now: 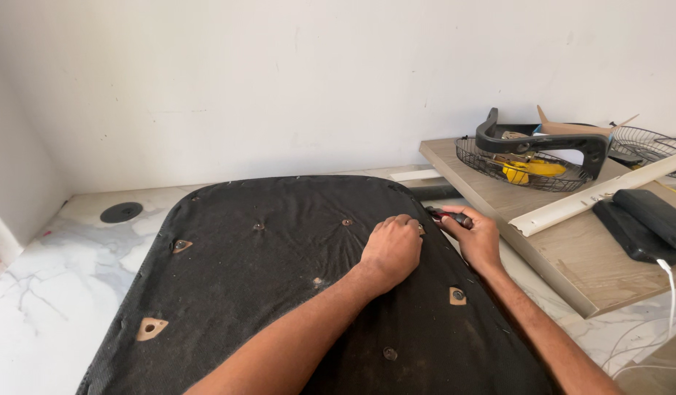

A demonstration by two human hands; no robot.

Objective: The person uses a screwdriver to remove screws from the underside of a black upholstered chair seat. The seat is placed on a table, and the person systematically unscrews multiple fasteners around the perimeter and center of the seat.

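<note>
A single view is supplied, taken from a camera worn on the person's head. It looks forward and steeply downward over both forearms, which enter from the bottom edge and run toward frame centre. The left hand (391, 249) and right hand (475, 238) sit near mid-frame, close to the lens. A black fabric-covered panel (279, 292) fills the lower half and is cut off by the bottom edge. The marble floor (45, 292) shows at left. A wooden board (565, 234) occupies the right, farther off. A white wall (279, 88) closes the upper half, facing the camera. No second view exists, so no overlap applies
</note>
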